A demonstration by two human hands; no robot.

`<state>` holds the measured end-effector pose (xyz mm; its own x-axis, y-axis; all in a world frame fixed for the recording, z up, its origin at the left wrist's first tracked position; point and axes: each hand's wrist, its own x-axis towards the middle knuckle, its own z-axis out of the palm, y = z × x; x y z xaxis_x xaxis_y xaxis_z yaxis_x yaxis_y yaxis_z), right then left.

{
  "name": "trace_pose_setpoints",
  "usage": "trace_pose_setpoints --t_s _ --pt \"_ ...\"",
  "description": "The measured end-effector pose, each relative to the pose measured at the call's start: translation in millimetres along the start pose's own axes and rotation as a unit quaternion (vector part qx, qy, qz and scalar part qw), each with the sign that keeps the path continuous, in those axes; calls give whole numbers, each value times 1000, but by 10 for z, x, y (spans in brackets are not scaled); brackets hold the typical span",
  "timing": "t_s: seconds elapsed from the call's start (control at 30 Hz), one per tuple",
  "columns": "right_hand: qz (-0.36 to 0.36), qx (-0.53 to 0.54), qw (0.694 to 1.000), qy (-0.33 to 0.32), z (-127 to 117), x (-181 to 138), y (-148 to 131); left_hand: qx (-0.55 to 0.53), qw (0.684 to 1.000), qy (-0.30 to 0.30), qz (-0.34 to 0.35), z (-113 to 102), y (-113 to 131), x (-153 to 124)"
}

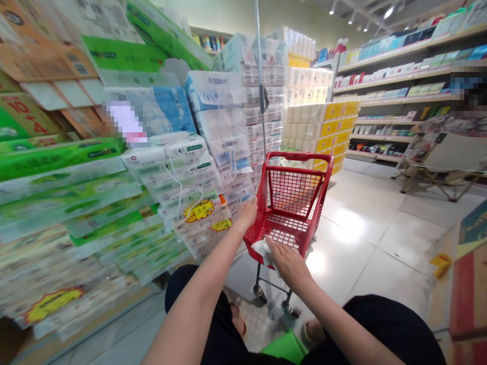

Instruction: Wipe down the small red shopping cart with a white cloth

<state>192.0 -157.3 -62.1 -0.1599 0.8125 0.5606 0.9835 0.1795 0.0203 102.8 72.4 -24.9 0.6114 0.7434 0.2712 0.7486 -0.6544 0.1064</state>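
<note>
In front of my knees stands a small red shopping cart [292, 192] with a mesh basket and metal wheels. My left hand [248, 213] is closed on the basket's left side; some fingertips are hidden by the rim. My right hand [286, 259] presses a white wipe [262, 247] against the near edge of the basket, with its fingers bent over the cloth. A tall metal pole [260, 61] rises from the cart's left side.
Stacked tissue packs [152, 167] fill the left side, close to my left arm. A phone [127, 119] with a white cable lies on them. At right are stocked shelves [399, 76], a person seated in a folding chair [449, 149] and cardboard boxes [467, 279]. Something green [285, 347] is between my feet.
</note>
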Motion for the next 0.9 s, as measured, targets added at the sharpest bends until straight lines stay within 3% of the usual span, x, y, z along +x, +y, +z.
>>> trace_pose_setpoints --t_s 0.13,0.23,0.4,0.57,0.67,0.8,0.9 --pt "-26 45 999 -16 119 259 -56 0 1000 10 -3 63 -62 -102" --pt "-42 59 997 -27 109 355 67 -2 1000 9 -10 130 -182 -233" --pt "-98 75 992 -39 -8 415 694 -26 999 -33 -8 210 -424 -309" --pt "-23 28 999 -4 20 542 1233 -27 998 -57 23 209 -497 -243" --pt "-10 18 1000 2 57 566 1143 -29 998 -57 29 197 -537 -222" --pt "-88 63 994 -14 36 525 815 -25 998 -49 41 174 -689 -180" --pt "-126 73 989 -32 4 559 833 -15 997 -62 49 144 -827 -144"
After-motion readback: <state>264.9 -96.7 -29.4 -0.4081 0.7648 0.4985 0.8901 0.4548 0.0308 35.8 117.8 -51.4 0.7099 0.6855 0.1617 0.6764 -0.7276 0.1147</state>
